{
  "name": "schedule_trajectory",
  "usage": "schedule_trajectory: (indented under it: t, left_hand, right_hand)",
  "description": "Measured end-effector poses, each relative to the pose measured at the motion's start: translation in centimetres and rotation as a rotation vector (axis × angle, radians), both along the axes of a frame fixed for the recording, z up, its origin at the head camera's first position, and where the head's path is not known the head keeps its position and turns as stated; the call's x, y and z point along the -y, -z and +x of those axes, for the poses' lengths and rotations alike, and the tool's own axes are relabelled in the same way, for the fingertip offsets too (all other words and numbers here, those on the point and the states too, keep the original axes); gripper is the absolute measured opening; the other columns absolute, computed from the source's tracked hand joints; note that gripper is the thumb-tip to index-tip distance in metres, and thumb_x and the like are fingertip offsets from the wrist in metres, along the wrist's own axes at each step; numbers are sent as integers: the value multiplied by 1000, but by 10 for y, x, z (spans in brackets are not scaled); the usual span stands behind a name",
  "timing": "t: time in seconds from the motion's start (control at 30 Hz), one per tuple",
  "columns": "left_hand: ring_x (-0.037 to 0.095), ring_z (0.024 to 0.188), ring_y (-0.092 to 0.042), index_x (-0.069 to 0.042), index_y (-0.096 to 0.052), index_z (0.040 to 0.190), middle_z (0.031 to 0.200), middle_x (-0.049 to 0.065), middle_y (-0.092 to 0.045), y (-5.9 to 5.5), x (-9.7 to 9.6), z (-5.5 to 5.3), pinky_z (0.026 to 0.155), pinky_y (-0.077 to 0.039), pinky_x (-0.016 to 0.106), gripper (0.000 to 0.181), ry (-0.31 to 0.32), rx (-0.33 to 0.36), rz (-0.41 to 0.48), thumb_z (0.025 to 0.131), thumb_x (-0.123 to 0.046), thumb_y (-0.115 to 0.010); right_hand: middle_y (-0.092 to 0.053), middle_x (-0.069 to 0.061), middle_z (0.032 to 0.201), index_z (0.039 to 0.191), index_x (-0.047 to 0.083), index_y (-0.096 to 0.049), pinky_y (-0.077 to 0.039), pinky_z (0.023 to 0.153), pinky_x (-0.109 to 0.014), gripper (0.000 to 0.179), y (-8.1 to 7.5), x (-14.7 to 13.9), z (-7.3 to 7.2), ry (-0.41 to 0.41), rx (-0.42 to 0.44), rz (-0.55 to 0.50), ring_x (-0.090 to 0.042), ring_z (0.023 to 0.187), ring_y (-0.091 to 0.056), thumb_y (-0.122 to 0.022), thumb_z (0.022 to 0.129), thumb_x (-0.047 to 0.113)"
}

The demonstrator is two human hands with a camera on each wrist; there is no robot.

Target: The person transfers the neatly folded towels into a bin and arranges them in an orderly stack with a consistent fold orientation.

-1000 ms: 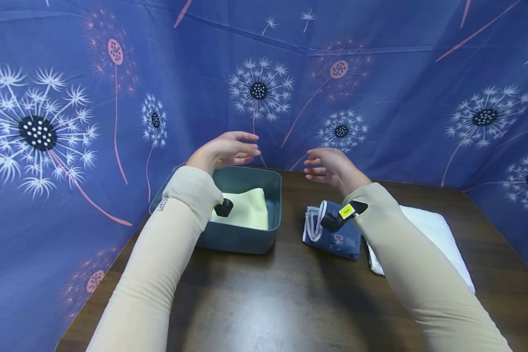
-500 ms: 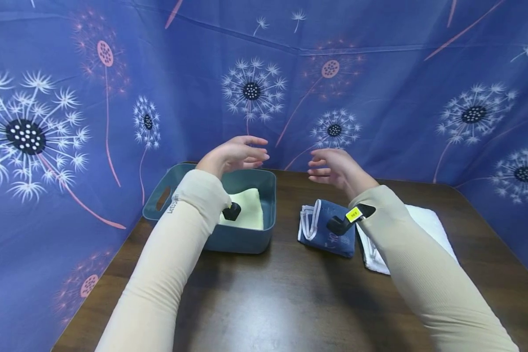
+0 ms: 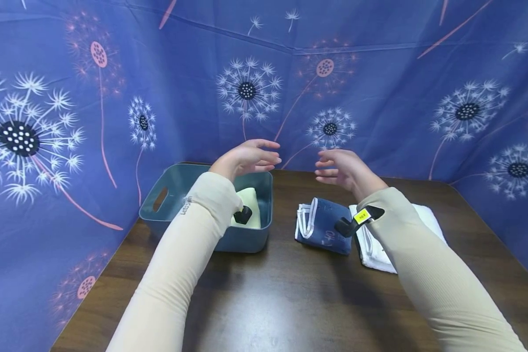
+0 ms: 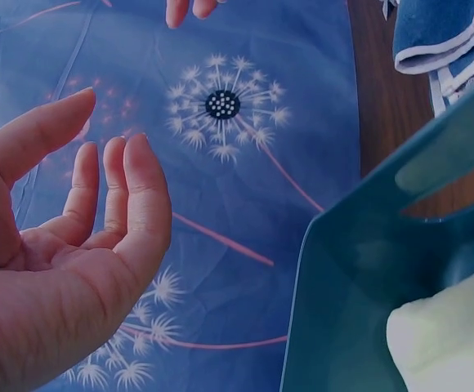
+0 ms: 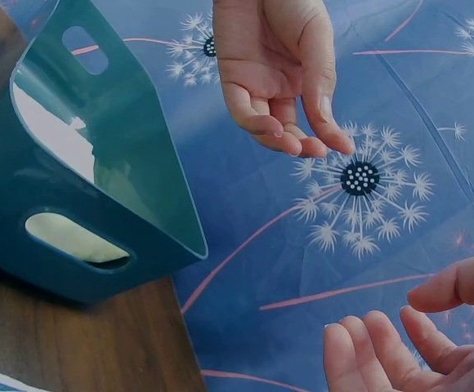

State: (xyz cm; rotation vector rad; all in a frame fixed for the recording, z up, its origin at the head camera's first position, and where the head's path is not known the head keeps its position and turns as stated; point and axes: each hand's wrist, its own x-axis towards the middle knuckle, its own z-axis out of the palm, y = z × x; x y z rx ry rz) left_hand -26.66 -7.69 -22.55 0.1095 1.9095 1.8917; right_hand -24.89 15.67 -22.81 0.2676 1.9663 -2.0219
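The left hand (image 3: 250,157) and right hand (image 3: 344,168) hang in the air, well apart, fingers relaxed and slightly bent. Below the left, a teal bin (image 3: 242,244) with cut-out handles stands on the brown table (image 3: 264,293), a pale yellow cloth (image 3: 253,208) inside. Nearer the right lies a folded navy towel (image 3: 323,225); whether it touches the white towel (image 3: 373,252) beside it is hard to tell. Behind hangs a blue dandelion-print curtain (image 3: 193,88).

Brown wooden table (image 3: 255,298): teal bin (image 3: 246,241) left, folded blue cloth (image 3: 324,222), white towel (image 3: 376,255) right.
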Motion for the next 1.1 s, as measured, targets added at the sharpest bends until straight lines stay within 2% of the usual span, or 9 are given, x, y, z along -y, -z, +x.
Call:
schedule_trajectory:
  t: [0.23, 0.4, 0.63, 0.97, 1.1]
  left_hand:
    - [26, 111, -54, -8, -47, 132, 132, 11, -47, 0, -11, 1, 91, -46, 32, 50, 15, 7, 14, 86, 5, -62]
    - [26, 112, -54, -8, -47, 132, 128, 13, -49, 1, -19, 1, 93, -45, 33, 50, 25, 4, 17, 86, 4, -62]
    - [25, 110, -55, -9, -49, 131, 124, 14, -53, 4, -29, 2, 96, -42, 35, 49, 25, 12, 5, 86, 2, -63]
    - [26, 116, -52, -9, -49, 132, 131, 7, -49, 9, -41, 3, 93, -44, 32, 50, 43, 2, -1, 85, 2, -65]
    - [25, 115, -52, -10, -49, 132, 131, 9, -49, 10, -45, 4, 90, -46, 31, 51, 50, -5, -14, 85, 1, -65]
  right_hand:
    - [-44, -11, 109, 144, 5, -30, -53, 77, -32, 51, 1, -7, 3, -4, -5, 18, -17, 71, -61, -44, 95, 7]
    - [-45, -11, 108, 144, 5, -30, -51, 81, -34, 52, 1, -13, 6, 3, -10, 12, -17, 71, -62, -44, 94, 7]
    - [-45, -11, 108, 145, 6, -28, -52, 81, -33, 52, 2, -19, 8, 5, 2, 13, -17, 72, -62, -42, 95, 7]
    - [-43, -11, 111, 146, 6, -26, -51, 82, -33, 56, 5, -28, 10, 10, 2, 8, -16, 69, -62, -42, 92, 4]
    - [-43, -12, 112, 146, 6, -27, -52, 80, -32, 56, 6, -30, 11, 15, 1, 19, -16, 72, -62, -42, 92, 5]
